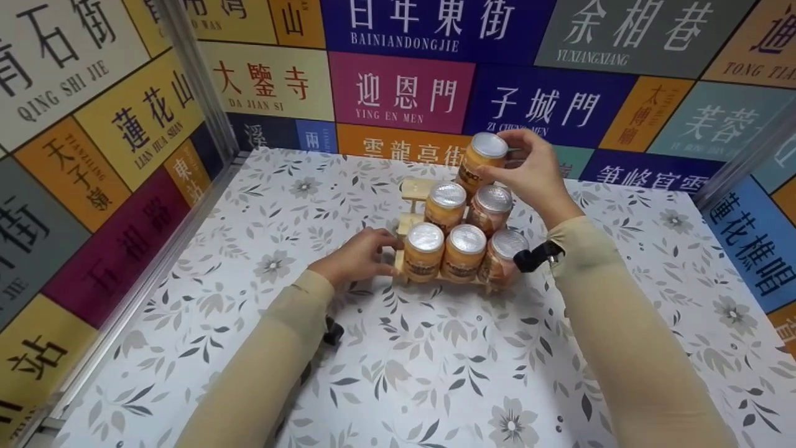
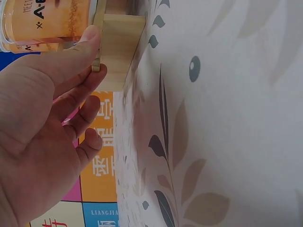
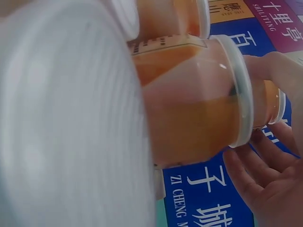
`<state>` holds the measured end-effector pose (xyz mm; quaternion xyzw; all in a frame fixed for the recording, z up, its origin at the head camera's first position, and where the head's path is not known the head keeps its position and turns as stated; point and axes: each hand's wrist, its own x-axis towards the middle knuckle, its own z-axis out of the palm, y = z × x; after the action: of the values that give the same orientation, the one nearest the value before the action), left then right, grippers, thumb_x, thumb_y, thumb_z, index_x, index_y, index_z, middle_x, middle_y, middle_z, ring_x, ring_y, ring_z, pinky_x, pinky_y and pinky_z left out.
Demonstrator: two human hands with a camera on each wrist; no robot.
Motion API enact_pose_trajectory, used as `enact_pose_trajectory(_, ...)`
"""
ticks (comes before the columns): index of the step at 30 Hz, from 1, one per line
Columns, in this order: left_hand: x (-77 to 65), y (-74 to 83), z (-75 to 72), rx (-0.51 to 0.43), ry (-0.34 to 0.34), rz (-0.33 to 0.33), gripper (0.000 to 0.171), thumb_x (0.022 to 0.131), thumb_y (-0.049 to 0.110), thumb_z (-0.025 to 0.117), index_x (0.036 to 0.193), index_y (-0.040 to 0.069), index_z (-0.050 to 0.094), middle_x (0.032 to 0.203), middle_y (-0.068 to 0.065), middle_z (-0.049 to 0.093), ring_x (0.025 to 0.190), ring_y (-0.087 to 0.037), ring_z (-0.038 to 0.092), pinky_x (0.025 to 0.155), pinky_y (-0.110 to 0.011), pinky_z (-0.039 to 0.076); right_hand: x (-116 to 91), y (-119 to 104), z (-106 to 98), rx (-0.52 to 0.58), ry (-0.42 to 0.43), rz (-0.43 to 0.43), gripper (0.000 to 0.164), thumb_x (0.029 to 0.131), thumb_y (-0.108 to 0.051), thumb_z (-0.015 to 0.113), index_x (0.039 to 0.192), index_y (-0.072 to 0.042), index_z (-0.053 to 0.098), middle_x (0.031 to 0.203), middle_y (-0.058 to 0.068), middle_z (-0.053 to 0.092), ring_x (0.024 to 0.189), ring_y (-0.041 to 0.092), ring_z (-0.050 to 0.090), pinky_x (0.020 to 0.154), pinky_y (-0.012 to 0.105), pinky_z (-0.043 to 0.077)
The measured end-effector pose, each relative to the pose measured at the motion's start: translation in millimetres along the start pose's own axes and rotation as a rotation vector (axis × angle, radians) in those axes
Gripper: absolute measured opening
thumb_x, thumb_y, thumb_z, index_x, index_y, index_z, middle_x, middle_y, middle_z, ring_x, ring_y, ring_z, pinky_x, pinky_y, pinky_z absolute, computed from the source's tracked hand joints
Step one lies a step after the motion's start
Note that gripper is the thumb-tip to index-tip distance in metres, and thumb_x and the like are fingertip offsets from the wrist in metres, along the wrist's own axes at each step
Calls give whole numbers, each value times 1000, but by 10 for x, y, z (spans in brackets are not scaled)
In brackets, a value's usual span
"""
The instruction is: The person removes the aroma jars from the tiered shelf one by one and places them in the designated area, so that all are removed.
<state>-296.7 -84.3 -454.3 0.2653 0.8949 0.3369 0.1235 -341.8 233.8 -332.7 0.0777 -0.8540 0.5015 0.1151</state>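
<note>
A small stepped wooden rack [image 1: 411,188] stands on the table, with orange-labelled cans on its tiers. Three cans line the front, among them one at the left [image 1: 424,252]; two more, such as the left one [image 1: 446,204], sit a tier higher. My left hand [image 1: 364,256] pinches the rack's left end; in the left wrist view, the thumb presses the board edge [image 2: 98,45] with a finger beneath it. At the back, my right hand [image 1: 536,177] grips a silver-topped can [image 1: 484,155] between thumb and fingers. Nearer cans partly hide that can in the right wrist view.
A white table [image 1: 398,373] printed with grey leaves and flowers lies under the rack. Colourful panels [image 1: 401,93] with Chinese place names wall in the back and both sides. A metal corner post [image 1: 199,74] rises at the left.
</note>
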Motion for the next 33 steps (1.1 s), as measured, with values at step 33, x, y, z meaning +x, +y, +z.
enact_pose_trajectory(33,-8,-45,-4,0,18,-3,53,84,21,86,133,13,68,131,-2,66,124,-26,56,109,-41,48,-455,744,-727,-53,223,74,67,79,-28,91,136,-13,58,132,5,63,120,18,62,107,35,52)
